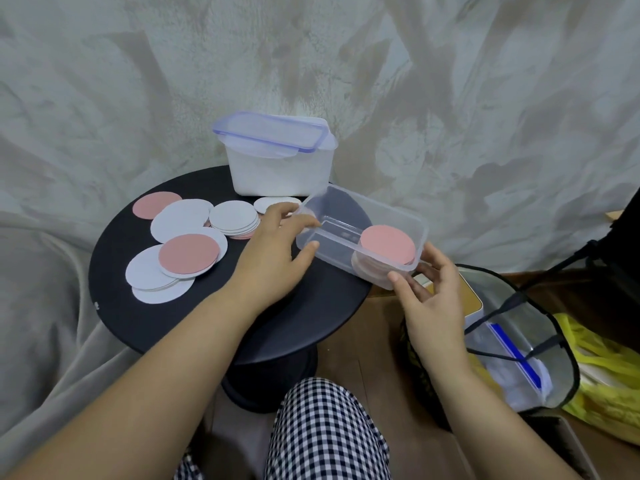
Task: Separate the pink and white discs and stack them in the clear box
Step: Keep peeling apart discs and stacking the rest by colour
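Note:
A clear box (391, 211) sits tilted at the right edge of the round black table (145, 317), partly overhanging it. A stack of pink discs (387, 249) lies in its right end. My left hand (273, 251) grips the box's left near corner, thumb on the rim. My right hand (427, 289) holds the box's right near corner from below. Loose on the table's left half lie a pink disc (188, 254) on white discs (149, 275), another pink disc (154, 204), a large white disc (181, 218) and a white stack (233, 216).
A white tub with a loose blue-rimmed lid (277, 157) stands at the table's back. A mesh-sided bag (519, 341) with black straps and a yellow bag (602, 386) sit on the floor to the right. Grey cloth drapes behind and to the left. My checked trouser leg (325, 431) is below.

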Action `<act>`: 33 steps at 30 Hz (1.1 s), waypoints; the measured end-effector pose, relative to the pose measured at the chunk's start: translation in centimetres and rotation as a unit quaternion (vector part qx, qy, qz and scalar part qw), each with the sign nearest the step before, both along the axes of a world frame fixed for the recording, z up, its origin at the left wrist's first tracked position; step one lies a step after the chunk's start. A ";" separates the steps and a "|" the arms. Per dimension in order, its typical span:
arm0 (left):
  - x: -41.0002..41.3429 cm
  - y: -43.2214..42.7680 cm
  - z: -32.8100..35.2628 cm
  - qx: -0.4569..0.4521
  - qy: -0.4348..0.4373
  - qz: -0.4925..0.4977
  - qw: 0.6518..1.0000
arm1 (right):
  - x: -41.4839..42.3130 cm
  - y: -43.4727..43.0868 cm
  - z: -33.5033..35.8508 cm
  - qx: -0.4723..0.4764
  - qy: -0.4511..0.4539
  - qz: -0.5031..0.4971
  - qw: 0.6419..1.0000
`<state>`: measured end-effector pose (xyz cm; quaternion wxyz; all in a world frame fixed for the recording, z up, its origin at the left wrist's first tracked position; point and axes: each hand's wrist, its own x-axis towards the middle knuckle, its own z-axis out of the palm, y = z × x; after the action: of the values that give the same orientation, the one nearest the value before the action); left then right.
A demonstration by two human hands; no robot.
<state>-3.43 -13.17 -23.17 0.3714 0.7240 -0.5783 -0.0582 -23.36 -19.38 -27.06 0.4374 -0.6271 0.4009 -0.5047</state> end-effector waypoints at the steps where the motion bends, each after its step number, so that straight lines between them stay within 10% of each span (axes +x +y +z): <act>1: -0.3 0.5 0.0 -0.009 0.004 0.011 1.000 | 0.2 0.1 0.1 0.005 -0.009 0.000 1.000; 11: -2.7 6.2 -0.7 -0.078 -0.098 0.035 0.992 | 1.2 -1.7 1.1 0.006 0.058 0.036 0.998; 21: 0.4 3.7 0.3 0.004 0.206 0.059 0.977 | 2.6 5.3 1.3 0.065 -0.012 0.087 0.994; 33: -1.8 6.4 -0.6 -0.037 0.252 0.000 0.967 | 2.8 3.7 2.6 -0.020 0.110 0.138 0.984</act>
<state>-5.24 -6.81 -23.79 0.5318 0.6718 -0.4678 -0.2168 -20.58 -15.65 -24.48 0.4435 -0.7366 0.3465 -0.3750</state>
